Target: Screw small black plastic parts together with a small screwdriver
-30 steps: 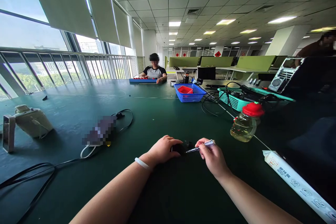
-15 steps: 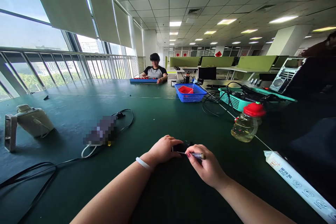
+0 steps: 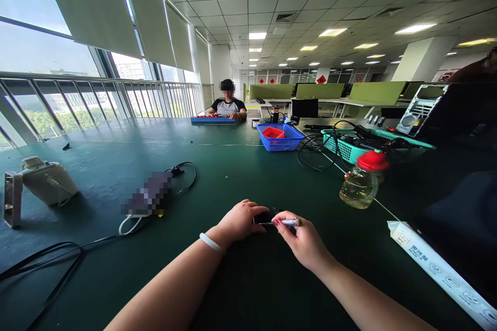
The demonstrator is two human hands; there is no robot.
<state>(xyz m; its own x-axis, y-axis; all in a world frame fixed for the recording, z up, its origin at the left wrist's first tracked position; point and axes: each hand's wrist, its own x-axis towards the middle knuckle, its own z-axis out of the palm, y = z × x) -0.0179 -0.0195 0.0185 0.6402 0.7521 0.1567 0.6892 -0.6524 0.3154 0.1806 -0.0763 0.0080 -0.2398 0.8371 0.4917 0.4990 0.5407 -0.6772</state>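
My left hand (image 3: 241, 220), with a white band at its wrist, is closed around a small black object (image 3: 263, 217) resting on the dark green table. Thumb and forefinger bracket the object, and its kind is too dark to make out. In my right hand (image 3: 303, 245) is a slim screwdriver (image 3: 290, 222) with a pale, shiny handle and a tan end, pinched between thumb and fingers. Its thin metal shaft points left, lying close to the black object. Whether the tip touches it, I cannot tell.
A blurred dark device (image 3: 149, 194) with cables and a beige canteen (image 3: 50, 181) stand left. To the right are a red-lidded bottle (image 3: 361, 186) and a long white package (image 3: 438, 269). Blue (image 3: 281, 142) and green baskets (image 3: 345, 147) sit farther back. Another person (image 3: 227, 106) sits across the table.
The screwdriver's handle has tipped to a more level angle, with my right-hand fingers shifting on it. My left hand stays round the black object. The view has moved slightly.
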